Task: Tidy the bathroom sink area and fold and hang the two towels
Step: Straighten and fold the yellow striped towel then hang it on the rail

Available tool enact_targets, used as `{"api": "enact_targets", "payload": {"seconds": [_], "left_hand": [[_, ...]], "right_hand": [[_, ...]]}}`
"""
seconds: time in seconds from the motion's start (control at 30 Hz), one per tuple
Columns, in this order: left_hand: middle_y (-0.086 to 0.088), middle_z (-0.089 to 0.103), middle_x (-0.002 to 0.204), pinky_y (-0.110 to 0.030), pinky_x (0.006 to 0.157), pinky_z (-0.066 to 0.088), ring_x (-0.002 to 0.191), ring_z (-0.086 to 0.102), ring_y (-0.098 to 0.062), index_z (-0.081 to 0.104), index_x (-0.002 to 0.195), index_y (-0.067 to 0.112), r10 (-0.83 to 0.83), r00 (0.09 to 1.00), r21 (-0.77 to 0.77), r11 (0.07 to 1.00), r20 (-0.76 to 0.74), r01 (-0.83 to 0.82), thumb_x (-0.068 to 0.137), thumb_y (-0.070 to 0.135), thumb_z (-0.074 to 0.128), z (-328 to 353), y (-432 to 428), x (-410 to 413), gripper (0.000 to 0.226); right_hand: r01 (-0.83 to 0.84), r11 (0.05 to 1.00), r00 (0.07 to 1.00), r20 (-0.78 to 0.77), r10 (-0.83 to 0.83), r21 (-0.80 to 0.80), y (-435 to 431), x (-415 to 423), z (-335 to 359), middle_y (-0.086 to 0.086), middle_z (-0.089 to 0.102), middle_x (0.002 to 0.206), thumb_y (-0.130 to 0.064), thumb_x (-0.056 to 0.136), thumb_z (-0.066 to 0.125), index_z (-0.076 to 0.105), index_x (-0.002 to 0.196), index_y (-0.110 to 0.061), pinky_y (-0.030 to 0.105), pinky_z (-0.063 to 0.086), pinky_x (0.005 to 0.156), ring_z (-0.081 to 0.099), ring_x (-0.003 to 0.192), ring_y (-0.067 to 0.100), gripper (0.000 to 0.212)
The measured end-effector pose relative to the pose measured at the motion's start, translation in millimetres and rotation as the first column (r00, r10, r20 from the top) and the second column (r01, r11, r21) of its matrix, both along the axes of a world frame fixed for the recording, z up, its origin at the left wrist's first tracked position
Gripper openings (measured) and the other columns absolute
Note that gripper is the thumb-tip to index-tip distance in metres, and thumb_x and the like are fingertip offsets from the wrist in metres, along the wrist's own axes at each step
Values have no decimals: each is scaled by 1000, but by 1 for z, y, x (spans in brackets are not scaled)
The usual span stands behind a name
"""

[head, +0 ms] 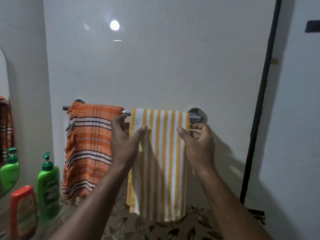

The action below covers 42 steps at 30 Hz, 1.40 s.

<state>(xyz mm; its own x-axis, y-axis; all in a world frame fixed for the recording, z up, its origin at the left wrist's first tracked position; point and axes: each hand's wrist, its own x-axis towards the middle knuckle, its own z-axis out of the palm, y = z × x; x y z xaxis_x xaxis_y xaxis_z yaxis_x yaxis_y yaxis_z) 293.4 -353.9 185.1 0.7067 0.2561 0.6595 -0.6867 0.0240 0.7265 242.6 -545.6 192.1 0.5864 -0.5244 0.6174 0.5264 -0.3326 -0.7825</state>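
Both grips are working the yellow striped towel (pixel 161 170). The left hand (pixel 123 142) is pinching its left edge just under the towel bar (pixel 126 112), with the thumb lying on the front and the fingers going round behind.

Sweeping from the far left: a mirror (pixel 5 118) is showing at the edge of the frame and reflecting a green bottle and some orange cloth. A red bottle (pixel 23 210) is standing nearest, and a green pump bottle (pixel 49 184) is standing upright just right of it and farther back.

Next, the orange plaid towel (pixel 90 144) is hanging folded over the left part of the bar, its fringe running down its left side. A short bare bit of chrome is showing between the two towels.

The yellow one is hanging over the right part of the bar, pretty flat and straight, with its bottom edge dangling above the leaf-patterned tabletop (pixel 155 229).

The right hand (pixel 199 146) is grasping that towel's right edge. Its thumb is pressing on the front and its fingers are curling just past the edge, near the bar's right mount.

Far right, a black pipe (pixel 259 101) is running up the wall.
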Motion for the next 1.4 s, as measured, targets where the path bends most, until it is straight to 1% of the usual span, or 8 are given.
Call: {"api": "enact_targets", "payload": {"seconds": [0.17,0.4,0.57,0.8,0.93,1.07,1.23,1.4], "left_hand": [[-1,78,113,-52,97,62,101,78,-14,67,118,25,-234,959,-66,972,-161,226,96,25,76,-44,6,2,23],[20,76,117,-22,76,63,105,76,-5,65,123,52,-297,955,-19,955,-25,296,102,25,70,-10,8,1,34],[9,77,117,-26,75,64,104,78,-11,64,127,42,-302,953,-52,952,-32,300,101,27,71,-5,4,4,31],[7,79,119,-40,78,66,102,80,-20,61,132,32,-350,878,1,929,-325,371,81,41,87,-72,19,0,58],[-2,82,113,-31,73,66,102,80,-26,73,121,20,-372,821,15,908,-433,419,83,36,80,-117,24,-3,42],[2,82,111,-29,72,65,98,81,-19,75,117,20,-331,820,-21,931,-467,365,95,29,74,-132,27,-3,24],[3,82,110,-39,80,63,97,81,-18,73,119,20,-289,809,13,939,-511,343,100,27,70,-133,27,-2,20],[4,83,102,-26,68,62,89,81,-15,74,112,22,-232,813,134,926,-534,353,99,27,73,-150,24,-10,15]], "right_hand": [[-181,983,976,-129,177,-19,-2,-2,-33,-15,81,100,-35,89,82,74,102,-36,41,66,86,78,91,4,15],[-151,986,989,-18,150,-71,1,0,-4,-17,81,97,-30,93,79,75,93,-38,39,66,86,77,90,2,9],[-121,992,992,16,122,-20,2,4,1,-10,81,94,-40,91,79,73,86,-37,46,66,83,79,88,14,8],[-250,966,935,-243,259,64,-8,3,-74,-10,81,102,-44,87,84,74,107,-29,44,67,82,80,90,11,26],[-269,960,892,-355,280,81,-6,-5,-119,-4,82,104,-57,81,81,75,108,-22,37,67,79,79,89,10,44],[-195,980,884,-426,190,34,-4,-2,-135,8,80,98,-49,85,84,75,106,-3,52,65,82,79,87,21,51],[-208,978,869,-458,188,7,-7,0,-139,-3,81,102,-47,81,88,76,104,-17,38,67,79,77,85,6,40],[-180,981,779,-620,98,-72,-15,0,-160,7,76,104,-46,77,91,70,109,-4,50,65,83,76,90,22,57]]}}
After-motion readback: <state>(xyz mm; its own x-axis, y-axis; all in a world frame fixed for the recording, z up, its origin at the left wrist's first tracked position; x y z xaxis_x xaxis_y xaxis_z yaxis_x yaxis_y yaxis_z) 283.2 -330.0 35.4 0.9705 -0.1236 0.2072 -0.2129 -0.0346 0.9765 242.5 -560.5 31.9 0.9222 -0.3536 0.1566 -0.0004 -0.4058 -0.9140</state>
